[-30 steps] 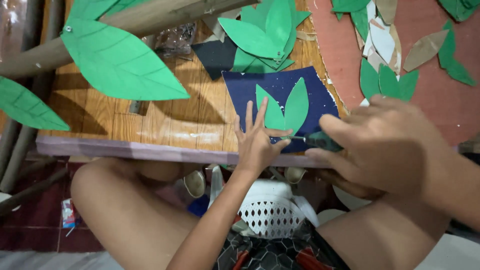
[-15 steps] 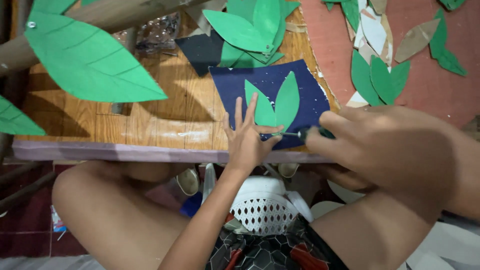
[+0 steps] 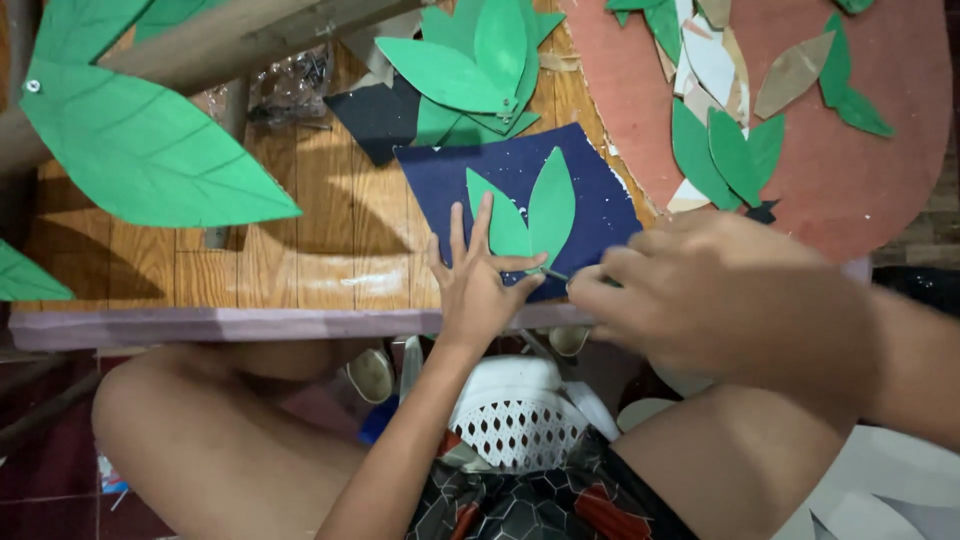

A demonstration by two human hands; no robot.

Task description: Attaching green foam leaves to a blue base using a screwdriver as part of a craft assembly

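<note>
My left hand (image 3: 478,285) lies flat with spread fingers on the dark blue sheet (image 3: 520,205), just below its two green leaves (image 3: 530,215). My right hand (image 3: 700,290), beside the sheet, pinches a thin tool (image 3: 555,273).

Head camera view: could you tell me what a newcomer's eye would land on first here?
Most likely the two green leaf cut-outs on a dark blue sheet at the wooden table's near edge, pinned flat by the left hand. The right hand holds a thin tool at their base. A big green leaf fills the upper left.
</note>
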